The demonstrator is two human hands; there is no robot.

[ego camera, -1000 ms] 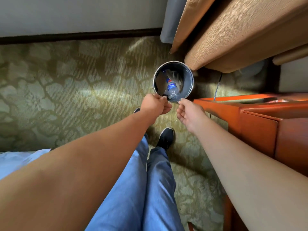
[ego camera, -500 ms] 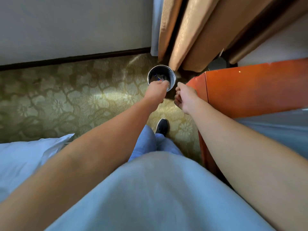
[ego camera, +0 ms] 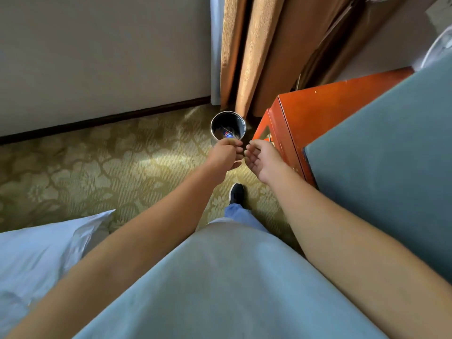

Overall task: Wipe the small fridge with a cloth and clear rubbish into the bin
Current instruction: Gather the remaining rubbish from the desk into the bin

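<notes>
The left hand (ego camera: 223,154) curls its grip on the rim of the bin (ego camera: 228,125) on the carpet by the curtain, the right hand (ego camera: 263,159) is spread, and a hard tug could tip the rubbish out.

The bin (ego camera: 228,123) stands on the carpet (ego camera: 102,167), at the foot of the curtain (ego camera: 247,57). A bottle (ego camera: 228,134) lies in the bin. The cabinet (ego camera: 318,111) stands right of the bin, the wall (ego camera: 97,50) left and behind. Both hands, left hand (ego camera: 226,154) and right hand (ego camera: 265,159), hang just before the bin; a shoe (ego camera: 236,193) and the bed (ego camera: 36,253) lie nearer still.
</notes>
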